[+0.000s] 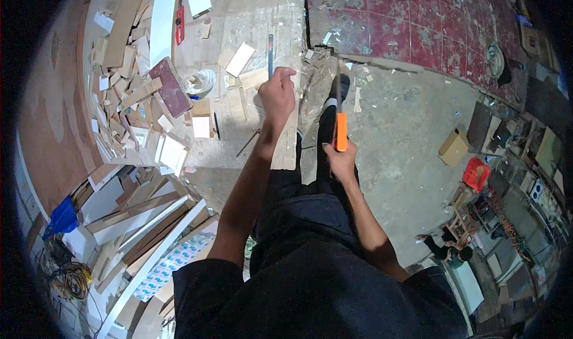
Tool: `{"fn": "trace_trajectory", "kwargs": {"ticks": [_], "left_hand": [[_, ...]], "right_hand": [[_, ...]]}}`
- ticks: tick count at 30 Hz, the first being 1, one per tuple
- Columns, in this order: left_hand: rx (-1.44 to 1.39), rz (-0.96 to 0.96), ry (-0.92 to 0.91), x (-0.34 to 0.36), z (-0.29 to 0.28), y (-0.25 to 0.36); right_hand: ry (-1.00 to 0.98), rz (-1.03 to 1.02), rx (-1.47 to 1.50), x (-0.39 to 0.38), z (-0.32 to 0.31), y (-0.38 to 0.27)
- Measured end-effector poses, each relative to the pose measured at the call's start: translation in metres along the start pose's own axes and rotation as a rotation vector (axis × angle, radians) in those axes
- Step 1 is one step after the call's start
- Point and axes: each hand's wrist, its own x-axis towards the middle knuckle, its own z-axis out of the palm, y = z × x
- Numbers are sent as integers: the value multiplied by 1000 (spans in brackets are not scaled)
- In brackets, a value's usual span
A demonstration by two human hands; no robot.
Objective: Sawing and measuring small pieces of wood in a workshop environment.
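My right hand (341, 154) grips a saw-like tool with an orange handle (341, 131) and a long, thin blade, blurred at its tip, pointing forward over my right leg and beside the worktable's edge. My left hand (276, 97) is over the pale worktable (271, 5), fingers curled; whether they hold anything is hidden. A narrow blue-grey strip (270, 52) lies just beyond it. Small wood blocks (240, 58), a dark pencil-like stick (216, 125) and a thin rod (246, 143) lie to its left.
Wood offcuts (119, 82), a red-handled tool (179, 22) and a clear roll (198, 82) are on the table. Stacked boards (143, 225) and coiled cable (74, 279) are lower left. A cardboard box (452, 148), red crate (476, 173) and another person (453, 249) are on the right.
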Motion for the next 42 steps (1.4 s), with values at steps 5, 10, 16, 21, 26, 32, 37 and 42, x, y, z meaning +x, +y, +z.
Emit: {"fn": "trace_trajectory", "kwargs": {"ticks": [5,10,16,21,26,32,37,42], "left_hand": [[-633,-341,160,0,-122,100],[-777,-444,235,-18,-202,143],[-954,-386,258,-48,-257,138],[-1000,-180,59,-69,-289,122],[-1023,-166,100,-99,-305,103],[-1034,-182,202,-118,-329,96],[-1067,-137,316,-127,-335,83],[-914,-146,362,-138,-338,75]], "right_hand": [[6,-129,-135,-10,-17,-22],[-48,-249,-136,-25,-8,-44],[-62,-443,-355,-59,37,-48],[-40,-643,-335,-75,79,-28],[7,-769,-372,-92,88,-12],[26,-940,-550,-85,100,12],[-54,-881,-686,-80,107,26],[-134,-857,-795,-75,110,35]]}}
